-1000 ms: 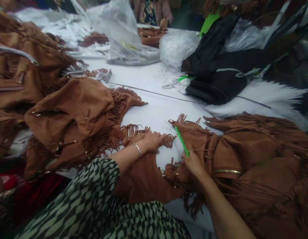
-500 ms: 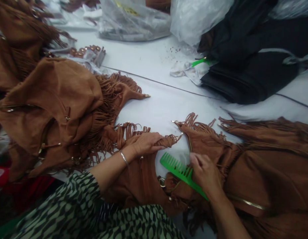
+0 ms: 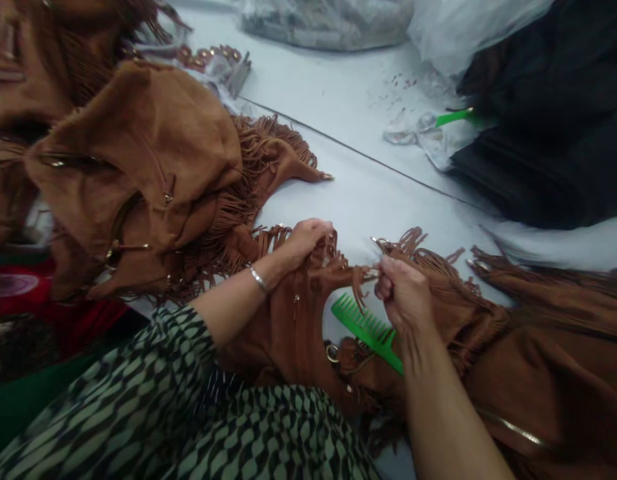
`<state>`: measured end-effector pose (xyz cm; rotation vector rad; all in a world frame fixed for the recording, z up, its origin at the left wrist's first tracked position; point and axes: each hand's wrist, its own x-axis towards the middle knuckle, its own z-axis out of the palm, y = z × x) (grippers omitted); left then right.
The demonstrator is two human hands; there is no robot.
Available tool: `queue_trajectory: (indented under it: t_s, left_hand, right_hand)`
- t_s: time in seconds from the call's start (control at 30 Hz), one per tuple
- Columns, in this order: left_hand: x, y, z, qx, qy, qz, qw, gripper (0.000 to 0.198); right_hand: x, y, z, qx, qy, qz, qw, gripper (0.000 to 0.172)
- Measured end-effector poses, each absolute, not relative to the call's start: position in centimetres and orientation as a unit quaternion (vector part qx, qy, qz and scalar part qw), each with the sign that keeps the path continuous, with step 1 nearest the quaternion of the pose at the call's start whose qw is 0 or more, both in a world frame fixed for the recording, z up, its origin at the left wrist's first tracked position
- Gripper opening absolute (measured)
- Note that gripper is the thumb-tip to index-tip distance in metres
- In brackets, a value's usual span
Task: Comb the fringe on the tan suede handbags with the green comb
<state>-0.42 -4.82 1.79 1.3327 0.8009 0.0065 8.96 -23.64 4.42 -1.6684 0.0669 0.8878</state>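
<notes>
L hand is near the middle of the view, fingers closed on a few strands of the brown fringe, w/ loops hanging off it. R hand is at abt 4 o'clock from it, thumb + fingers pinched on the tip of the fringed strap, so the hands are apart w/ the strap stretched b/w them. Can't see the very end of the strap, R fingers cover it.

Brown fringed bag is at 6 o'clock, right up against the person's patterned clothes, w/ the L forearm over part of it. Green wide-tooth comb is at approx 8 o'clock from the R hand, teeth facing abt 1, handle pointing at 4 and going under the R wrist. Can't tell if any of that hand grips it tbh. Metal ring is just below the comb.

Other stuff: big tan-brown bag w/ fringe + zips at 10 o'clock, more brown bags at 4, black folded fabric b/w 2 and 3, another green item at 2 next to it, and a clear plastic bag at 12, all on the white desk. Red cloth at abt 9. Silver bracelet on the L wrist.
</notes>
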Motion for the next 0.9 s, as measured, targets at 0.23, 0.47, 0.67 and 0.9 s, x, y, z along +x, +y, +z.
queue_trajectory:
  t_s: [0.23, 0.47, 0.67, 0.9]
  left_hand:
    - [-1.5, -1.6, 1.5, 0.704, 0.478, 0.095, 0.517, 0.018]
    - [-3.2, -7.3, 5.2, 0.785, 0.140, 0.090, 0.597, 0.017]
    - [1.4, -8.5, 6.6, 0.735, -0.109, -0.113, 0.659, 0.021]
    - [0.4, -8.7, 8.0, 0.682, -0.070, -0.066, 0.725, 0.023]
  right_hand:
    - [9.5, -25.1, -1.0, -0.777, 0.069, 0.324, 0.535, 0.040]
    - [7.6, -27.9, 3.3, -0.741, -0.047, 0.330, 0.582, 0.032]
    - [8.1, -27.0, 7.7, -0.702, -0.215, 0.347, 0.583, 0.024]
    - [7.1, -26.7, 9.6, -0.649, -0.150, 0.380, 0.642, 0.030]
